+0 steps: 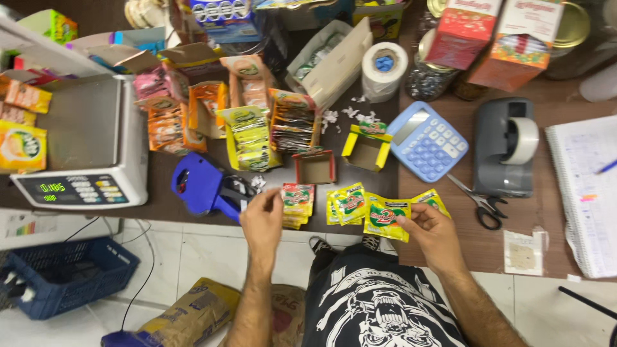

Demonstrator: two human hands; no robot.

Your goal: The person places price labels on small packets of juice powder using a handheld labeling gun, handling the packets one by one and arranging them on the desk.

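My right hand (432, 232) pinches a yellow-green sachet (387, 217) at the counter's near edge, with another sachet (432, 200) just behind it. My left hand (262, 217) has its fingers together on a tiny white sticker beside a blue price-label gun (204, 187). A small stack of red-green sachets (297, 202) lies right of that hand. More yellow-green sachets (346, 203) lie between the two hands.
Open boxes of sachets (250, 138) stand behind. A white scale (83, 144) is at left, a blue calculator (427, 141), scissors (479, 202), a grey tape dispenser (504, 146) and a notebook (588, 193) at right. A blue basket (61, 276) sits on the floor.
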